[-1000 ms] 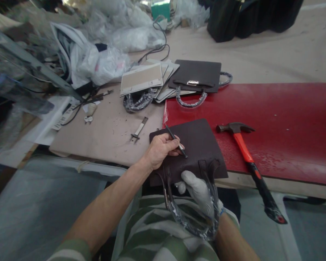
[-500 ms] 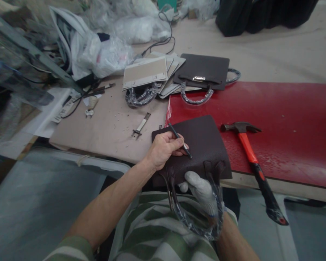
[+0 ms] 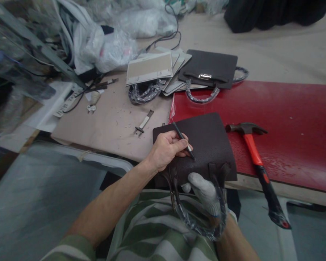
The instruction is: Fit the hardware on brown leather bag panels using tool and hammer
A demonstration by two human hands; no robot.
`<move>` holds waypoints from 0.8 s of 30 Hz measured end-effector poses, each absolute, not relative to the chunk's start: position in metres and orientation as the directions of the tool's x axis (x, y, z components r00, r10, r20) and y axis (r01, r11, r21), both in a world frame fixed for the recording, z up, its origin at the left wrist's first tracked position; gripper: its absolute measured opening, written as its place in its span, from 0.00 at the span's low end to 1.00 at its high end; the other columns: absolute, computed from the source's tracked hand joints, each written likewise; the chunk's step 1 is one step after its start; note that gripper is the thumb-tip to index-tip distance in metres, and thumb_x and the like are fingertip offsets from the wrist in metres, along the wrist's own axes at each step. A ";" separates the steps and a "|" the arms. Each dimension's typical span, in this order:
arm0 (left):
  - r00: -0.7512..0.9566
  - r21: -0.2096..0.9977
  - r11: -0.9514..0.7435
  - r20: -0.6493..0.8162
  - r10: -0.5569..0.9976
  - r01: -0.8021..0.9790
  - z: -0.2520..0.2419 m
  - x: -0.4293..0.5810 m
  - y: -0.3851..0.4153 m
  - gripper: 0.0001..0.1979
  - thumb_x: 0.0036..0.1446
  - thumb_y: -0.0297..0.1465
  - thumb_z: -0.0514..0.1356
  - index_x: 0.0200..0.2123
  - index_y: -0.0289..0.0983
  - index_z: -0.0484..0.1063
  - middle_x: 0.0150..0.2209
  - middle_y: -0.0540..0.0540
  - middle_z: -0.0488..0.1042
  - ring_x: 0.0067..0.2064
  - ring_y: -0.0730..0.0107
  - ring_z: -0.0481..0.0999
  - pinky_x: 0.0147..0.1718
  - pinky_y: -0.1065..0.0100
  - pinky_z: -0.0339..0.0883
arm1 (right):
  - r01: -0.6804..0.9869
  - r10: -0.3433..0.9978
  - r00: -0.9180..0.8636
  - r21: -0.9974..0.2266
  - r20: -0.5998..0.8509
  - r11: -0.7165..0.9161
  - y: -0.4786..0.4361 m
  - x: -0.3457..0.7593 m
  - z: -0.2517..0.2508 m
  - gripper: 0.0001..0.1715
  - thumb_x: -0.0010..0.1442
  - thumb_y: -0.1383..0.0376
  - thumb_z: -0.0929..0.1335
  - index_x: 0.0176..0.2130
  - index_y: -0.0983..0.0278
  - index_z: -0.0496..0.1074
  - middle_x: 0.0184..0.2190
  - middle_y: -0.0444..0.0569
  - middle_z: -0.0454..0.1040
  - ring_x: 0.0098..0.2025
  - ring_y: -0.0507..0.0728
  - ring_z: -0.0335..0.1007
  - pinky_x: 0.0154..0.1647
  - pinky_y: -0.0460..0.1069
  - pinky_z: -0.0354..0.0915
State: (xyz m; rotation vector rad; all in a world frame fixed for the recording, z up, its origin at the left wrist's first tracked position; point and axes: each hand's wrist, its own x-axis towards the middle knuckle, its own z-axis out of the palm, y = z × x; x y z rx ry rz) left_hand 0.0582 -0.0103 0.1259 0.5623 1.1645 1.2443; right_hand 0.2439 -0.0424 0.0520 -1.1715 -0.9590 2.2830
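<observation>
A dark brown handbag [image 3: 206, 136] lies flat at the table's front edge, its handles [image 3: 184, 214] wrapped in clear plastic and hanging toward me. My bare left hand [image 3: 170, 148] rests over the bag, closed round a slim dark rod-shaped tool [image 3: 183, 140] with a pale band. The tool slants down to the right, its lower end at the bag's surface near the handle side. In a white knitted glove, my right hand [image 3: 203, 190] grips the bag's near edge between the handle mounts; some of its fingers are hidden.
On the red sheet [image 3: 296, 127] to the right lies a claw hammer [image 3: 254, 156]. A two-pronged metal tool [image 3: 143, 123] is at the left. Farther back are another dark bag [image 3: 209, 67], stacked beige panels [image 3: 149, 67], small scissors [image 3: 91, 107] and plastic wrapping [image 3: 116, 50].
The view has shifted slightly, so the things on the table sit farther right in the picture. My hands keep their holds, and the rod's tip stays near the same spot on the bag.
</observation>
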 end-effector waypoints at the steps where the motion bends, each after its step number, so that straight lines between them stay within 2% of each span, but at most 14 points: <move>1: -0.103 0.859 0.289 -0.362 0.927 -0.422 0.127 0.058 -0.011 0.21 0.46 0.40 0.75 0.36 0.34 0.73 0.30 0.45 0.82 0.29 0.71 0.81 0.27 0.76 0.73 | -0.015 0.601 -0.566 -0.722 -0.564 -0.692 -0.042 0.245 0.052 0.26 0.54 0.42 0.74 0.23 0.60 0.76 0.26 0.50 0.77 0.34 0.62 0.74 0.49 0.59 0.69; 8: -0.075 0.878 0.251 -0.306 0.949 -0.407 0.128 0.054 -0.016 0.21 0.47 0.40 0.75 0.37 0.33 0.74 0.31 0.44 0.82 0.31 0.70 0.82 0.29 0.75 0.74 | 0.013 0.602 -0.564 -0.735 -0.565 -0.678 -0.036 0.244 0.057 0.25 0.50 0.43 0.76 0.21 0.60 0.75 0.29 0.50 0.79 0.41 0.65 0.75 0.58 0.61 0.64; 15: -0.060 0.897 0.245 -0.285 0.957 -0.367 0.127 0.052 -0.021 0.21 0.48 0.40 0.75 0.38 0.33 0.74 0.33 0.42 0.83 0.33 0.67 0.83 0.31 0.73 0.76 | 0.030 0.571 -0.562 -0.704 -0.599 -0.709 -0.041 0.246 0.057 0.28 0.52 0.40 0.74 0.23 0.61 0.76 0.29 0.51 0.78 0.36 0.64 0.75 0.51 0.62 0.67; 20: -0.098 0.903 0.253 -0.304 0.948 -0.348 0.127 0.053 -0.022 0.22 0.48 0.42 0.75 0.38 0.33 0.74 0.32 0.42 0.83 0.31 0.68 0.82 0.29 0.74 0.75 | 0.003 0.607 -0.560 -0.734 -0.564 -0.679 -0.040 0.244 0.057 0.27 0.52 0.42 0.75 0.21 0.61 0.75 0.31 0.51 0.79 0.39 0.63 0.75 0.55 0.60 0.65; 24: -0.108 0.899 0.267 -0.321 0.941 -0.347 0.129 0.056 -0.021 0.22 0.47 0.42 0.75 0.37 0.33 0.74 0.32 0.42 0.83 0.31 0.69 0.82 0.29 0.74 0.75 | -0.022 0.614 -0.559 -0.731 -0.557 -0.682 -0.040 0.241 0.057 0.29 0.53 0.41 0.73 0.19 0.60 0.73 0.28 0.51 0.78 0.37 0.63 0.74 0.53 0.60 0.66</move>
